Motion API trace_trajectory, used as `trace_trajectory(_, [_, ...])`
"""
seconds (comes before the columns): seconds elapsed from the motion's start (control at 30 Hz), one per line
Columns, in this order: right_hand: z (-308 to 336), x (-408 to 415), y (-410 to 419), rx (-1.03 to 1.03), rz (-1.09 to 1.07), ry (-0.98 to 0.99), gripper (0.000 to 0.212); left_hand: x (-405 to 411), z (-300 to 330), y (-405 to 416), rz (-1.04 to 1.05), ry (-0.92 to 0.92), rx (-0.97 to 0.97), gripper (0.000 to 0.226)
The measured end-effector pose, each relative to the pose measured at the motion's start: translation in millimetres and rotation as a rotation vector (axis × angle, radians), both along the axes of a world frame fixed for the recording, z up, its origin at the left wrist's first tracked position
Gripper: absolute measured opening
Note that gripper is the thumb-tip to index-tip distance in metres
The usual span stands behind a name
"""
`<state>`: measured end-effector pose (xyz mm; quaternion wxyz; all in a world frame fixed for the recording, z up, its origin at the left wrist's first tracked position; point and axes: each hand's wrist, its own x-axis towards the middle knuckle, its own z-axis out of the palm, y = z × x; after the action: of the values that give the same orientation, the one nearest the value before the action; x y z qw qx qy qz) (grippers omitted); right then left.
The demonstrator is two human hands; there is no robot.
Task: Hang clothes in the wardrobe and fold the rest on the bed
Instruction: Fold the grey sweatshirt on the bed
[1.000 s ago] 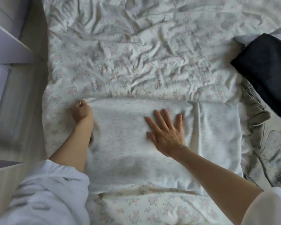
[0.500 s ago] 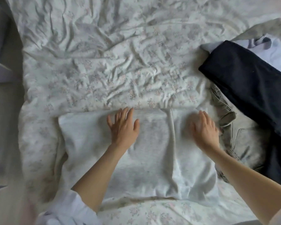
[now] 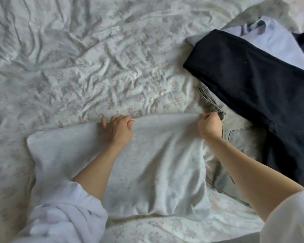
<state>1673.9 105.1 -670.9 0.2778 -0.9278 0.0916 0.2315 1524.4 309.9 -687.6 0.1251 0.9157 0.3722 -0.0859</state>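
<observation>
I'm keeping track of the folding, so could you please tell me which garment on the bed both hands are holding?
The light grey top, gripped along its far edge by the left hand and right hand; the dark trousers and grey jeans lie untouched alongside.

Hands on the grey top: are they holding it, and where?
Yes. Both hands, left and right, grip the grey top along its far edge.

Single head view, looking steeply down, close over the bed (image 3: 95, 67) beyond both forearms.

two hands (image 3: 119, 130), four garments (image 3: 147, 163), one bed (image 3: 95, 67)
</observation>
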Motion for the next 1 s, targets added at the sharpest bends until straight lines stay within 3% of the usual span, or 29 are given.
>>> trace_trajectory(0.2, [0, 1, -20, 0.016, 0.167, -0.03, 0.028, 2, 10, -8, 0.079, -0.024, 0.031, 0.025])
trace_trajectory(0.37, [4, -56, -56, 0.177, 0.232, -0.005, 0.033, -28, 16, -53, 0.039, -0.111, -0.031, 0.057])
trace_trajectory(0.47, [9, -115, -88, 0.181, 0.303, -0.004, 0.029, -62, 16, -106, -0.011, -0.173, -0.025, 0.06])
trace_trajectory(0.57, [3, -152, -107, 0.14, 0.448, -0.007, 0.02, -92, 12, -158, -0.051, -0.1, -0.066, 0.058])
trace_trajectory(0.63, [-1, -156, -110, 0.085, 0.43, 0.069, 0.017, -108, 9, -179, -0.048, 0.018, -0.114, 0.06])
trace_trajectory(0.83, [9, -147, -125, -0.093, 0.428, 0.045, 0.02, -124, 11, -172, 0.051, 0.25, -0.169, 0.07])
trace_trajectory(0.93, [17, -146, -119, 0.002, 0.377, -0.02, 0.027, -118, 15, -169, 0.068, 0.249, -0.165, 0.075])
trace_trajectory(1.0, [20, -136, -109, 0.099, 0.368, -0.046, 0.042, -113, 16, -172, 0.001, 0.187, -0.178, 0.074])
